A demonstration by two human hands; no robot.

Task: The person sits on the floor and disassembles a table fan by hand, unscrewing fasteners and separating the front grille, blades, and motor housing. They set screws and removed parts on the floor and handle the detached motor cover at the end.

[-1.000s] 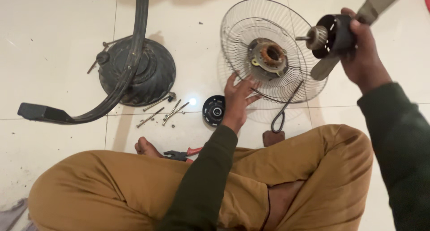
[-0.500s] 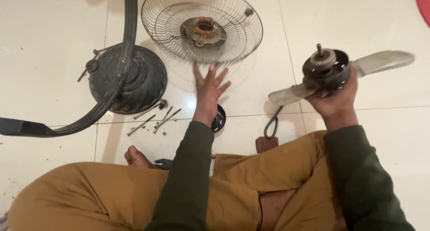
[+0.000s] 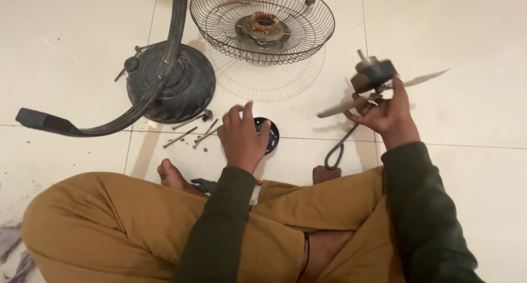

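The person sits cross-legged on the pale tiled floor, tan trousers filling the lower frame; ahead lies the round wire fan guard with the coppery motor core at its centre, and to its left the dark round fan base with a curved black stand arm sweeping down to the left; the right hand is closed around the fan blade assembly, held off the floor to the right of the guard, its long axis running from lower left to upper right, the dark hub uppermost with a short shaft poking up; the left hand hovers with fingers loosely spread, palm down, holding nothing, directly over the small black round cap and just right of the loose bolts lying beside the base; the left hand is the nearer to both; a dark looped cord lies between the hands; no packages, labels or signs show.
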